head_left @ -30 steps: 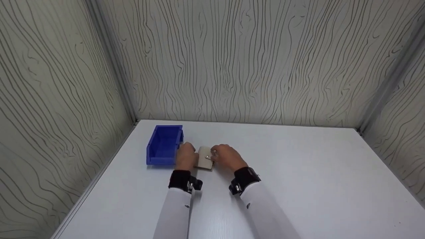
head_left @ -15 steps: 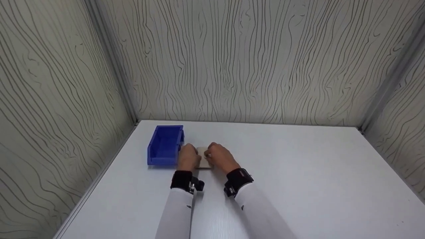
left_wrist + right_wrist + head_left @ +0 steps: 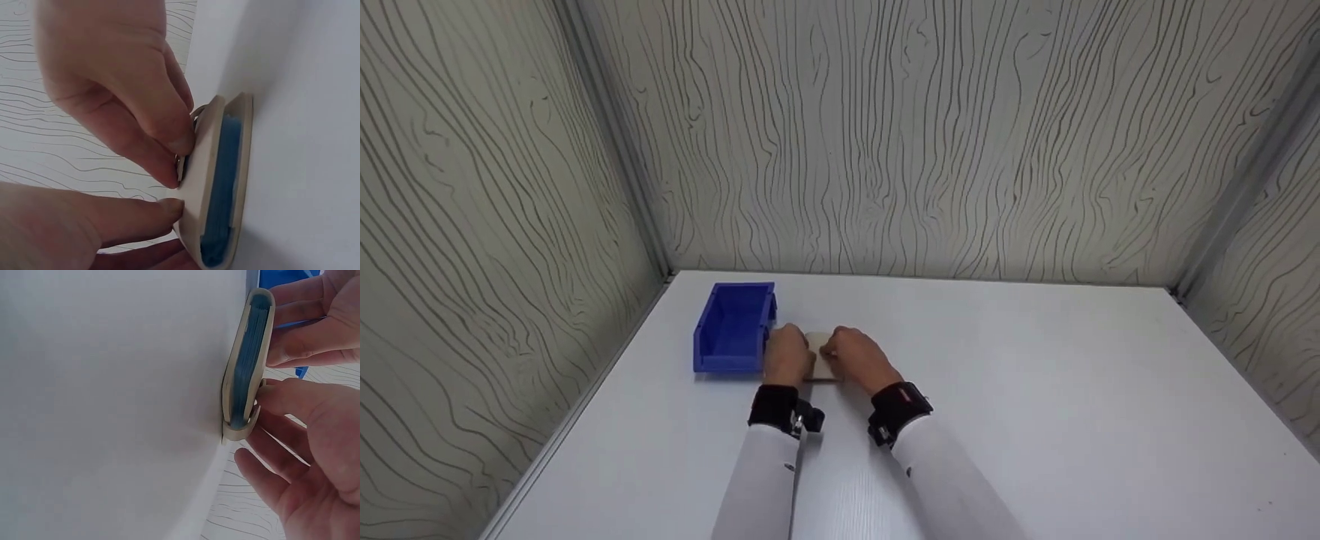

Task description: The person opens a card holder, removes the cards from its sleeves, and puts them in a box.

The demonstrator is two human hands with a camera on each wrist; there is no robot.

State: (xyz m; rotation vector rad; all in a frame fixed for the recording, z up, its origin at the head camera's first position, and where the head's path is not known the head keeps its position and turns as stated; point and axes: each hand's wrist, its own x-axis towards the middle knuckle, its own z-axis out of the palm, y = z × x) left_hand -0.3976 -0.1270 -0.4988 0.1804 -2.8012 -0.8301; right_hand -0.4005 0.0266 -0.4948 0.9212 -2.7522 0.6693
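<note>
A small cream card holder (image 3: 824, 370) with a strap lies on the white table between both hands. Its blue inner sleeves (image 3: 222, 180) show along the open edge in the left wrist view. My left hand (image 3: 787, 355) holds the spine side, thumb on the top cover and fingers along the spine. From the other side, my right hand (image 3: 861, 358) pinches the strap (image 3: 239, 433) over the cover with thumb and forefinger. That strap wraps round the holder's edge in the right wrist view. The pinching fingertips partly hide the strap's end.
A blue plastic bin (image 3: 729, 364) stands just left of my left hand, close to it. Wood-patterned panels (image 3: 885, 150) rise behind the table (image 3: 1035, 390) and at both sides. A black strap with a small camera circles each wrist.
My right hand has moved left over the card holder, bringing the strap across the cover; over the last half second it has hardly moved. My left hand has shifted slightly right.
</note>
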